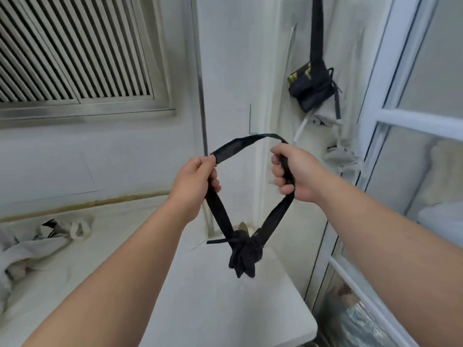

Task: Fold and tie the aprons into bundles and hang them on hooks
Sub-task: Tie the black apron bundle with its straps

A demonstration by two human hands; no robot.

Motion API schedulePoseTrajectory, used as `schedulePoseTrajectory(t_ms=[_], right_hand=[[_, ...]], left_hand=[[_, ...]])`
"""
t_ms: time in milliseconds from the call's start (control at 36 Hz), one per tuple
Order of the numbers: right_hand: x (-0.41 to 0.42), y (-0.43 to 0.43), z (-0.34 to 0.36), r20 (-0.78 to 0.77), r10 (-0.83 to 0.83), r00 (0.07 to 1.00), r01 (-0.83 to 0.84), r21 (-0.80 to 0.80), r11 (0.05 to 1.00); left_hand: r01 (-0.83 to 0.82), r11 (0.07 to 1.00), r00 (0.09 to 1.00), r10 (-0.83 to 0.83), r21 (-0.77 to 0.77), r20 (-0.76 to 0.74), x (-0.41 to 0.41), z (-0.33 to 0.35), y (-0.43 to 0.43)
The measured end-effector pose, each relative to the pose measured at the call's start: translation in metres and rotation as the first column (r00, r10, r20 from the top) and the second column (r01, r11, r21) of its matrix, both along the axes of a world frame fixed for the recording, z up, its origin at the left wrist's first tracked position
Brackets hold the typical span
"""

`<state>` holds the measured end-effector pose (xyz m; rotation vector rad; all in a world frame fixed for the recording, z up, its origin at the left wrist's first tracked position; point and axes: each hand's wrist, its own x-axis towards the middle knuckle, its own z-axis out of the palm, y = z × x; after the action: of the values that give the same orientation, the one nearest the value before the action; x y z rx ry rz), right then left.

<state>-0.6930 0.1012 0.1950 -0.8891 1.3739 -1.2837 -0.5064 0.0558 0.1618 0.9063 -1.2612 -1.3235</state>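
Below the hung bundle (310, 88): our black apron bundle (244, 254) dangles lower and to the left of it, and appears to hang free above the white counter (225, 309).
Strap loop (250, 139): two legs rise from our bundle and close in an arch on top, lower-left of the hung bundle. Its long axis runs up and down.
Left hand (198, 176): fingers curl round the left leg of the loop and the thumb pinches the band. It is the farther hand from the hung bundle.
Right hand (290, 171): a fist wraps the right leg. It is the nearer hand, a little left of straight beneath the hung bundle.
Weight: our bundle lies straight down from both grips, midway between them, so we judge that the hands alone spread the loop.
Hook: out of sight (the hung bundle's own strap (317, 26) runs up past the top edge), so we cannot tell where a free one sits.
Coming move: we judge the arch must travel up and to the right, alongside that strap, with the right hand leading.
Risk: our bundle may knock against the hung bundle on the way up.
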Motion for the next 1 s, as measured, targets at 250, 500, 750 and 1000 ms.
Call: schedulePoseTrajectory(t_ms=[250, 500, 750, 1000], right_hand=[[-0.092, -0.001, 0.092, 0.069, -0.018, 0.997, 0.044, -0.392, 0.919], [-0.127, -0.03, 0.19, -0.054, -0.346, 0.937, 0.236, -0.634, 0.737], [-0.178, -0.067, 0.27, -0.196, -0.767, 0.611, 0.317, -0.827, 0.464], [-0.236, -0.101, 0.323, -0.296, -0.896, 0.332, 0.321, -0.857, 0.402]], left_hand=[[-0.073, 0.976, 0.99, 0.046, -0.205, -0.132, -0.098, 0.099, -0.016], [-0.127, 0.896, 0.989, 0.082, -0.425, -0.123, -0.16, 0.205, -0.028], [-0.126, 0.781, 0.992, 0.088, -0.611, -0.093, -0.214, 0.284, -0.055], [-0.204, 0.438, 0.877, 0.479, -0.875, 0.035, -0.283, 0.357, -0.106]])
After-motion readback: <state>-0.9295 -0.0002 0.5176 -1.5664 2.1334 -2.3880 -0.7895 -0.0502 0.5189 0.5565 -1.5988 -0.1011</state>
